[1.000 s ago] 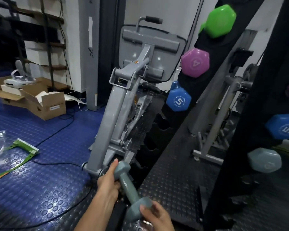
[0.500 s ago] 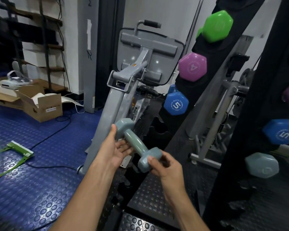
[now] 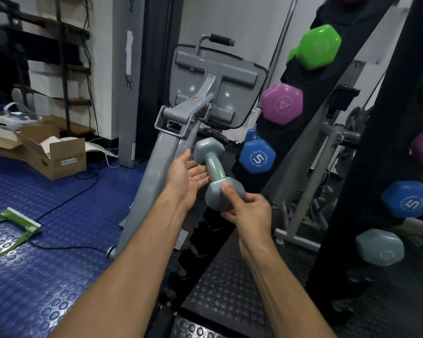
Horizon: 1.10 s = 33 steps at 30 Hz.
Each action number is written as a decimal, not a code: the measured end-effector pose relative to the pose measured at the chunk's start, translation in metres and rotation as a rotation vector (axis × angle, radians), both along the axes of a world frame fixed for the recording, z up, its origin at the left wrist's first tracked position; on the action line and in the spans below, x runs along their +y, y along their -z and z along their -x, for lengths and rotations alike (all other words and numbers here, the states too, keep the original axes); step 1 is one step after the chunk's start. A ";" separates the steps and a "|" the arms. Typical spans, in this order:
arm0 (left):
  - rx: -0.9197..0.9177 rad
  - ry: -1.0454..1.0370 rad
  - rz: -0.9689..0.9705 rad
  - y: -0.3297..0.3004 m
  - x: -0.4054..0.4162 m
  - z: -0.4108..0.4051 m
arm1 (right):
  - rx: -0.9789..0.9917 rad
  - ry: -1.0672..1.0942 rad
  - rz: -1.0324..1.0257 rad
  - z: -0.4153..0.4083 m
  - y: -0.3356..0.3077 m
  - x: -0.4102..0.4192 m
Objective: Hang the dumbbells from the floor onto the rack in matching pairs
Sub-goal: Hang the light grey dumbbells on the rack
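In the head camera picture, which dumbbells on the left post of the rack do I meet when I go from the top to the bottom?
green dumbbell → purple dumbbell marked 4 → blue dumbbell marked 5. The grey dumbbell in the hands is not yet on the rack.

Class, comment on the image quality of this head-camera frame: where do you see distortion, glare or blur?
Head view: wide-angle bending curves the rack uprights; small glare spots dot the grey machine plate; the green dumbbell looks slightly smeared; the grey dumbbell between the hands stays fairly sharp.
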<state>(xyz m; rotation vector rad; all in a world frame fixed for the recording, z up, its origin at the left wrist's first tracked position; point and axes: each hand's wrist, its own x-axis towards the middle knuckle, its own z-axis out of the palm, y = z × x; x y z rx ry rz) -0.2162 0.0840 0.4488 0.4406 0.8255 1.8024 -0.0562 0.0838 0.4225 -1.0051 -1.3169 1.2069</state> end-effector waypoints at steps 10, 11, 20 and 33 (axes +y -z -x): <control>0.239 0.133 0.056 0.018 0.031 -0.008 | 0.028 0.050 0.104 0.011 0.008 0.014; 0.265 0.145 0.052 0.019 0.031 -0.006 | 0.036 0.045 0.110 0.012 0.009 0.015; 0.208 0.181 -0.012 0.027 0.034 -0.005 | 0.066 0.035 0.193 0.022 0.006 0.020; 0.379 0.134 0.011 0.036 0.039 -0.003 | 0.193 0.006 0.284 0.028 0.011 0.024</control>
